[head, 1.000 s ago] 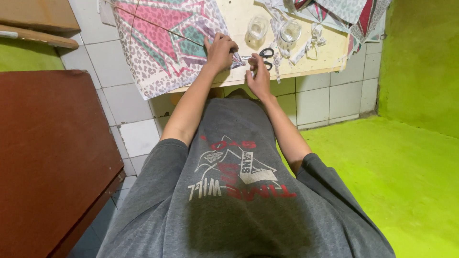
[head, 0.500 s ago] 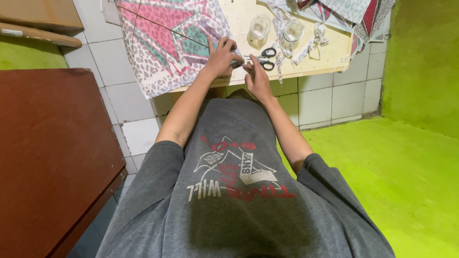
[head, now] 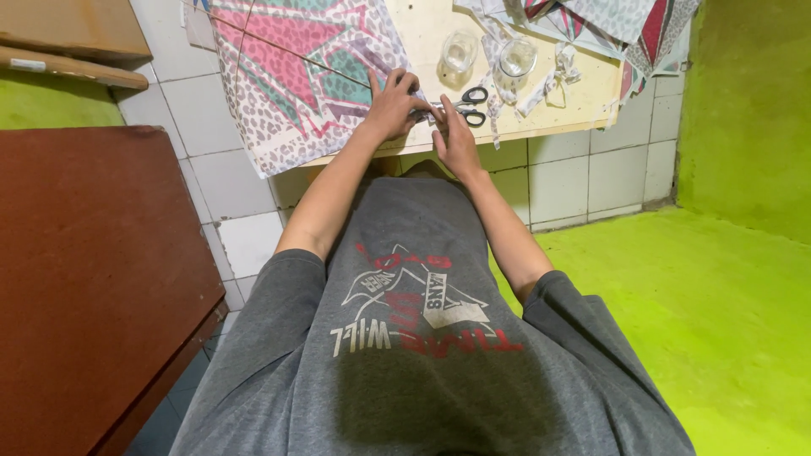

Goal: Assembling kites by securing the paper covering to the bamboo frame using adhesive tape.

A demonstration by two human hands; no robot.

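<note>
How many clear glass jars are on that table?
2. One glass jar stands above the black-handled scissors; the other glass jar stands just right of it, among fabric strips. Cloth at the top could hide more.

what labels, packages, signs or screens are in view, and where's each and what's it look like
Printed graphic: on the chest of the grey t-shirt, below the left hand and right hand; a white peaked shape with red and white lettering.
Small label: on the edge of the wooden board at upper left; a pale rectangle.
No packages, signs or screens show.
</note>
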